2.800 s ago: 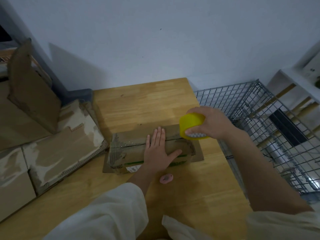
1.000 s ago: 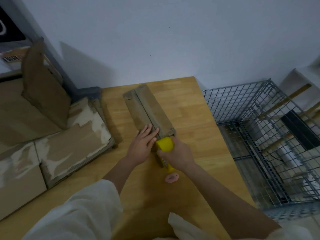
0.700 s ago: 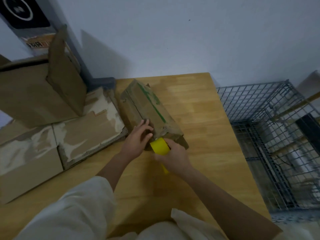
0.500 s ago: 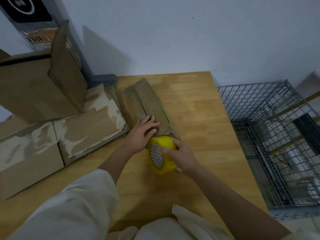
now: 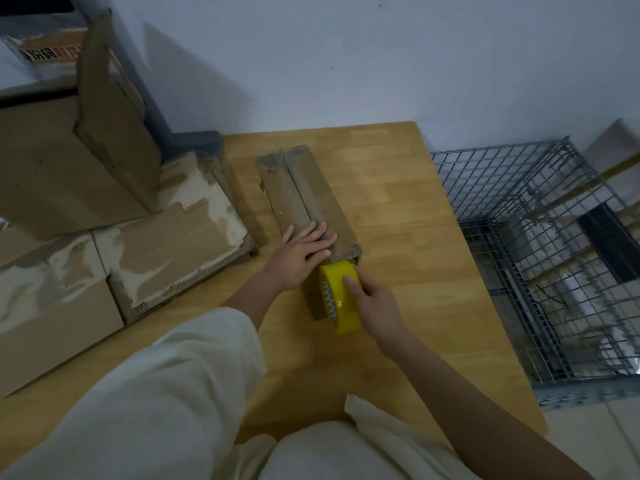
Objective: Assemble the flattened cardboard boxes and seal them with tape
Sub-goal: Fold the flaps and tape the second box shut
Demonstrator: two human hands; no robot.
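Two flaps meet along the top of the long, narrow brown cardboard box [image 5: 304, 202], which lies on the pale wooden tabletop [image 5: 408, 258] with its near end pointing toward you and its far end toward the wall, and that centre seam is what you are about to tape. Your left hand [image 5: 301, 254] lies flat on the near part of the lid, fingers straight and spread across the seam; hold it there so the flaps stay level and closed. Your right hand [image 5: 372, 303] has its grip curled round the round yellow roll of packing tape [image 5: 337, 296], thumb on the outer face, with the roll standing on edge against the near end wall of the box. Whether the tape's free end is already stuck to that wall is hidden by the roll, so check by feel before you pull. A good run, I judge, starts low on the end face, comes up over the edge, and travels straight along the seam toward the far end (keep the roll close to the cardboard so the strip does not twist). Slide your left hand ahead of the roll as it advances, pressing the strip down behind. Several larger torn cardboard boxes [image 5: 149, 244] stand just beside the box on your left; do not knock them.
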